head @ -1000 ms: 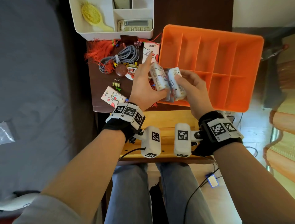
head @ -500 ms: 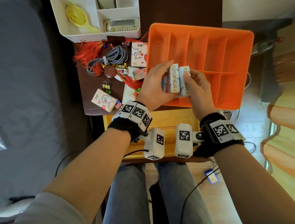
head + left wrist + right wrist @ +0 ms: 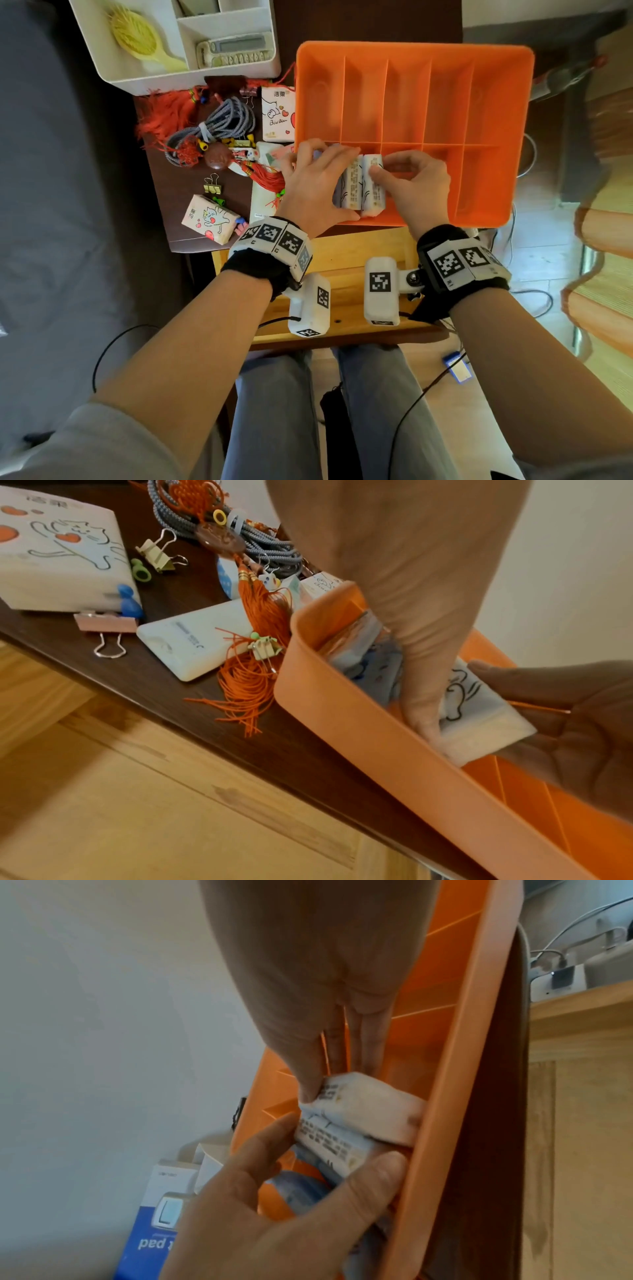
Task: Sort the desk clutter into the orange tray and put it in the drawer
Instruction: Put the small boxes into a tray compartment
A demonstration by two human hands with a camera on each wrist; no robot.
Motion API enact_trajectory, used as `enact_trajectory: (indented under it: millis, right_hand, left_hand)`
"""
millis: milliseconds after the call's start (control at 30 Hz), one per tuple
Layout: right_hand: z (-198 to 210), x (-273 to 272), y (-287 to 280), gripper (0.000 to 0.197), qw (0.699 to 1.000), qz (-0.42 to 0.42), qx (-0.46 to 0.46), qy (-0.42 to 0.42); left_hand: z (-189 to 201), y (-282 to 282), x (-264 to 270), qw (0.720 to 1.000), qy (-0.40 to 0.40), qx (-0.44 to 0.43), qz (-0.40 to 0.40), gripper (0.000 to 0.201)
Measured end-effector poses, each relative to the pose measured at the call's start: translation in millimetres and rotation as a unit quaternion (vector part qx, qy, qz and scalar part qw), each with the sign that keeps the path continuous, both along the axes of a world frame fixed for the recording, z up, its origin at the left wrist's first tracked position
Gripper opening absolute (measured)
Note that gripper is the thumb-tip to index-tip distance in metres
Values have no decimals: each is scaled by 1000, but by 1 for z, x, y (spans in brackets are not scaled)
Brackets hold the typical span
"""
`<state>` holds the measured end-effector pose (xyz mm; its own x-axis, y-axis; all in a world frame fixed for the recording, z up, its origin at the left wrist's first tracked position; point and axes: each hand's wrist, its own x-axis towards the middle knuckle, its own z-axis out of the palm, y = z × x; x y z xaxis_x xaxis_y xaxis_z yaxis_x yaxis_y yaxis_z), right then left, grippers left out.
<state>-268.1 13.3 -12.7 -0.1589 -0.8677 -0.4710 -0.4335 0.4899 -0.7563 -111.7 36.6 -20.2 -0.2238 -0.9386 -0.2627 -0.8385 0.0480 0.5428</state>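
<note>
Head view: both hands' fingers (image 3: 337,154) grip two tissue packs (image 3: 361,183) inside one orange tray (image 3: 493,144).

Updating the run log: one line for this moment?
phase: placing | left hand: grips tissue packs | right hand: pinches same | location: orange tray, near-left compartment

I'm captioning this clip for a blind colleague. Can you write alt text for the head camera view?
Seen from above, the left hand and right hand press tissue packs upright into a near-left compartment of an orange tray. Left of it lie more tissue packs, a coiled cable, red tassels and binder clips.
</note>
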Motion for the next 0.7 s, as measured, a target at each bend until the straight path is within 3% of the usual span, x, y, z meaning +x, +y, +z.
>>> enact_trajectory:
  millis: [133,333,700]
  right_hand:
    - [-8,0,2,25,998,53,-5,22]
    - [-18,0,4,35,985,148,-38,82]
    - [-17,0,-3,28,977,190,32,94]
  left_hand:
    - [-6,2,0,999,-20,-31,-39,70]
    - [-13,5,-1,996,-82,-39,4,40]
    - [-18,-3,-2,998,-40,-12,49,24]
